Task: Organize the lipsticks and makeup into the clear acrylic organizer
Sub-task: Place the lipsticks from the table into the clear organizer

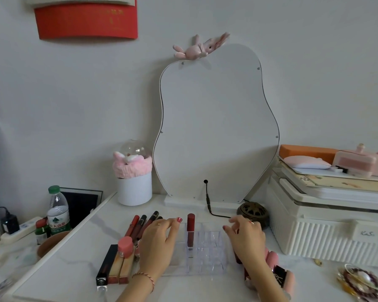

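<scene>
A clear acrylic organizer (pixel 207 251) with small square slots sits on the white table in front of me. One dark red lip gloss tube (pixel 190 229) stands upright in a rear slot. My left hand (pixel 159 243) rests over the organizer's left side, fingers spread, holding nothing I can see. My right hand (pixel 246 236) hovers at the organizer's right edge with fingers loosely curled and apart. Several red and black lip tubes (pixel 143 225) lie to the left, beside a black tube (pixel 104 265) and peach tubes with a pink cap (pixel 124 258). More lipsticks (pixel 278 275) lie under my right wrist.
A curved mirror (pixel 216 127) stands behind with a black cable (pixel 208 203). A white cup with a pink headband (pixel 134 182) is back left, a bronze burner (pixel 252 212) back right. A white storage box (pixel 327 225) stacked with items fills the right. A water bottle (pixel 58 212) stands left; jewellery (pixel 362 282) lies right.
</scene>
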